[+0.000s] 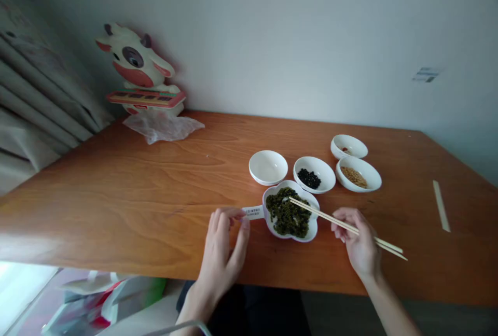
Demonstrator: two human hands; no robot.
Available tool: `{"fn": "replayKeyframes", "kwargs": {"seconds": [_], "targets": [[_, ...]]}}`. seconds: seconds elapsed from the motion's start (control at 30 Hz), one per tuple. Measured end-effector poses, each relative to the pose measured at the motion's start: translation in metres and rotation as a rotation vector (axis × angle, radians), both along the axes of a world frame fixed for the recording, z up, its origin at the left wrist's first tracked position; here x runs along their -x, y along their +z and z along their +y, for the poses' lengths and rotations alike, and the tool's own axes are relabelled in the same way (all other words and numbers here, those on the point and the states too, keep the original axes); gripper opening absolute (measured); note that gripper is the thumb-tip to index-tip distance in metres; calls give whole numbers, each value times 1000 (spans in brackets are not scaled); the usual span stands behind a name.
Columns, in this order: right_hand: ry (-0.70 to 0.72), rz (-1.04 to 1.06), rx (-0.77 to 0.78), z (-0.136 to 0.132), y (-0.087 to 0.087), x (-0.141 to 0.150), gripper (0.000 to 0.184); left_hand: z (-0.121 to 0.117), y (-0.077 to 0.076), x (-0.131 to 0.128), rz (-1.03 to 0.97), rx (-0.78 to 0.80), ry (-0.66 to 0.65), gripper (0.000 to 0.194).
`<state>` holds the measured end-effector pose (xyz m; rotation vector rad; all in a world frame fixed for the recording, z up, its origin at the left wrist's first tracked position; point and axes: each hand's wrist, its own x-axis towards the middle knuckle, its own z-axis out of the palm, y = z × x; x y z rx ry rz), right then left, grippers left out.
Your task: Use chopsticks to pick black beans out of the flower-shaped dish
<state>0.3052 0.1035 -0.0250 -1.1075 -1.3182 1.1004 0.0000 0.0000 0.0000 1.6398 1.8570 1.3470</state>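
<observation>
Wooden chopsticks point(327, 216) in right-hand fingers point(349, 214), over green food point(293, 222)

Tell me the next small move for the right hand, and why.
Probably close the chopsticks on a little green food: the right hand holds them with their tips over it, and the left hand is by the white label beside the dish, perhaps near enough to steady it.

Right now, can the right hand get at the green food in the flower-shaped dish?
Most likely yes: the right hand holds chopsticks with their tips over the green food, and no lid covers the flower-shaped dish.
</observation>
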Motion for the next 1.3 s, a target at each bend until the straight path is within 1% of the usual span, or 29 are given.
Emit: {"fn": "replayKeyframes", "kwargs": {"seconds": [0.07, 0.13, 0.27, 0.33, 0.37, 0.43, 0.5, 0.6, 0.7, 0.83, 0.97, 1.07, 1.17, 1.3], "targets": [[96, -39, -8, 10, 12, -6, 52, 7, -13, 10, 109, 7, 90, 19], [210, -90, -22, 25, 27, -9, 54, 12, -20, 12, 146, 46, 101, 23], [439, -192, -70, 61, 55, -1, 56, 24, -19, 7, 141, 183, 25, 24], [537, -235, -98, 75, 64, 7, 52, 28, -18, 6, 156, 224, -7, 25], [572, -249, -114, 80, 65, 11, 49, 29, -18, 5, 174, 232, -22, 27], [606, -247, -154, 86, 62, 16, 44, 29, -19, 6, 213, 231, -32, 30], [595, -208, -200, 86, 53, 17, 45, 27, -20, 6, 239, 227, -22, 32], [569, -145, -259, 77, 37, 13, 48, 24, -20, 5, 253, 243, -10, 33], [582, -133, -285, 65, 28, 8, 44, 21, -17, 4, 248, 272, -10, 33], [602, -157, -292, 54, 26, 8, 44, 19, -15, 2, 225, 292, 24, 29], [584, -130, -272, 48, 23, 9, 48, 17, -17, 1, 275, 287, 129, 26], [576, -63, -216, 46, 23, 10, 54, 15, -20, 0, 358, 290, 186, 34], [579, -17, -151, 47, 28, 12, 53, 14, -23, 2, 374, 306, 158, 42], [558, -21, -46, 54, 32, 15, 37, 13, -23, 8, 318, 311, 52, 42]]}}
